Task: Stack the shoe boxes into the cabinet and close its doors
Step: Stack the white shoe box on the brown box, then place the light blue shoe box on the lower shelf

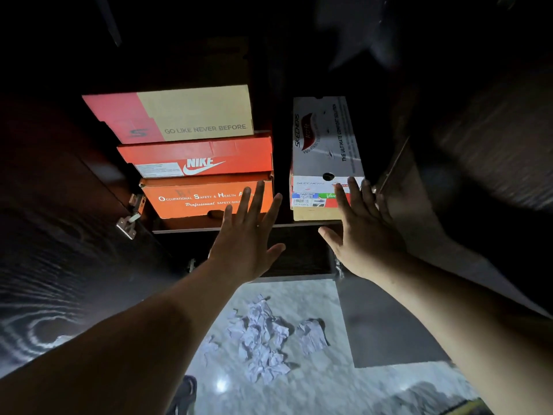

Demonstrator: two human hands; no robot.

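Reaching with fingers spread, the right hand [363,235] touches the white shoe box [324,157] on the cabinet shelf [215,228]; the left hand [248,238] hovers open, holding nothing. Stiff, probably light cardboard — push its end squarely.

Cabinet [215,227] interior lost in darkness, right door [490,151] blurred, left hand [250,235] covering orange box [191,199] lettering

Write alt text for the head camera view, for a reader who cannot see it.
Two open hands, left hand and right hand, reach toward cardboard shoe boxes in a dark wooden cabinet: the orange safety-shoe box under a red Nike box and a red-and-tan Skechers box, with a white Skechers box beside them. Crumpled white paper lies on the floor below.
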